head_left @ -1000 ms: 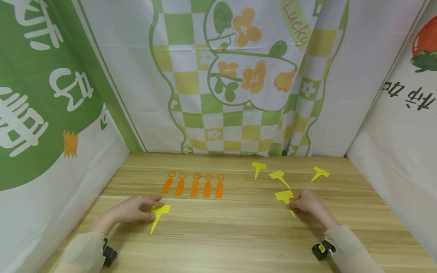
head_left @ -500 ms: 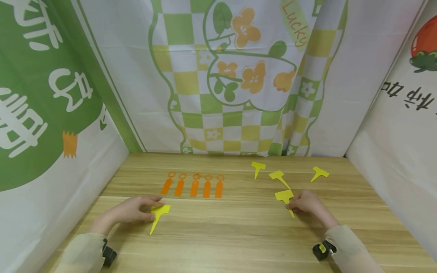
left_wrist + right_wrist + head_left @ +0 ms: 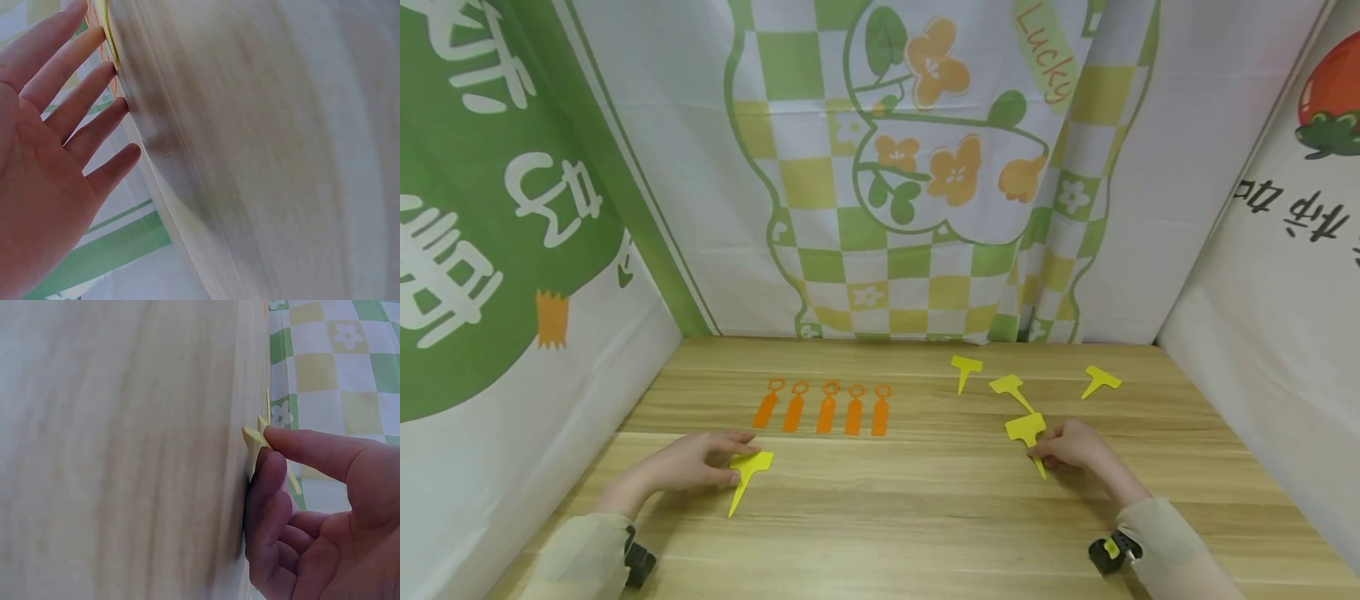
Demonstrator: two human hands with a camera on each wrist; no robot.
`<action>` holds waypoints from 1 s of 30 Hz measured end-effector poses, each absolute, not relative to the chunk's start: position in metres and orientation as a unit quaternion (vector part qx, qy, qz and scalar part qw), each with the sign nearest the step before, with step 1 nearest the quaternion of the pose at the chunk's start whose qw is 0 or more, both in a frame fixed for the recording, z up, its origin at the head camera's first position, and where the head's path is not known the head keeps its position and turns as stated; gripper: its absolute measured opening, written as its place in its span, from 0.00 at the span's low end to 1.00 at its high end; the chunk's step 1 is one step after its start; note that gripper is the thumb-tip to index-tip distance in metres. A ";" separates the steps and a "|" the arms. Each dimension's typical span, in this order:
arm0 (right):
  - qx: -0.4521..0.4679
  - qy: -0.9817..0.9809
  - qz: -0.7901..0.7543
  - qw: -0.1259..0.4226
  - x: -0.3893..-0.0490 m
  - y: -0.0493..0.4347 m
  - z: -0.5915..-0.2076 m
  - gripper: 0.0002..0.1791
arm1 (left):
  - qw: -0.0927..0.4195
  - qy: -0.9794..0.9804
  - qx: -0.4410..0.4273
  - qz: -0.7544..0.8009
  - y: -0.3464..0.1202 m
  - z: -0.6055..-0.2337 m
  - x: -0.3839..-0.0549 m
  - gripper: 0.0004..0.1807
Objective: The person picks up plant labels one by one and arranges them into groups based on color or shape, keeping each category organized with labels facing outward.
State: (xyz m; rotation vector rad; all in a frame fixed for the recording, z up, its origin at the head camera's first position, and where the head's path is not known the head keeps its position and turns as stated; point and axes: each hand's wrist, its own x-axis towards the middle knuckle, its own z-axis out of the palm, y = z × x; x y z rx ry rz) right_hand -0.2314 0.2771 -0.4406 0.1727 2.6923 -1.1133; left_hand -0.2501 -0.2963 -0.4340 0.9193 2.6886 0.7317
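Yellow T-tag point(image 3: 1025, 427) is pinched by the right hand point(image 3: 1072, 444), presumably for angle control, while the left hand point(image 3: 687, 460), fingers extended, touches a second T-tag point(image 3: 752, 472), apparently steadying it.

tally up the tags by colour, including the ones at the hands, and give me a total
Orange ring-topped tags: 5
Yellow T-shaped tags: 5 (1 at the left hand, 1 pinched by the right hand, 3 others)
Total: 10
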 end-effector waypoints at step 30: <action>0.031 0.922 -0.369 0.110 -0.226 0.267 -0.436 0.15 | 0.103 0.912 0.311 0.248 -0.299 -0.438 -0.253 0.27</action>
